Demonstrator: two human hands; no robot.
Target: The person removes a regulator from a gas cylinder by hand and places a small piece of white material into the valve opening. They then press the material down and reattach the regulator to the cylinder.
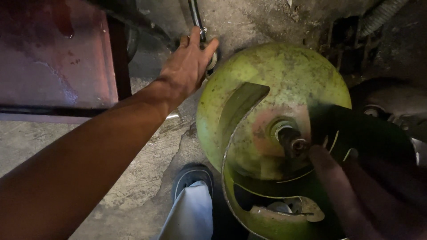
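Observation:
A worn green gas cylinder (271, 89) stands on the concrete floor, seen from above, with its brass valve (289, 135) inside the handle collar (249, 209). My left hand (187, 66) reaches past the cylinder's left side and closes around a shiny metal hose (195, 18) at its round fitting. My right hand (351, 191) is dark and blurred at the lower right, one finger pointing at the valve. A dark object (360, 129) lies just above it; whether the hand grips anything is unclear.
A reddish metal panel (53, 53) with a dark frame fills the upper left. A corrugated hose (382, 15) and dark machinery sit at the upper right. My shoe (192, 175) and light trouser leg (191, 218) stand just left of the cylinder.

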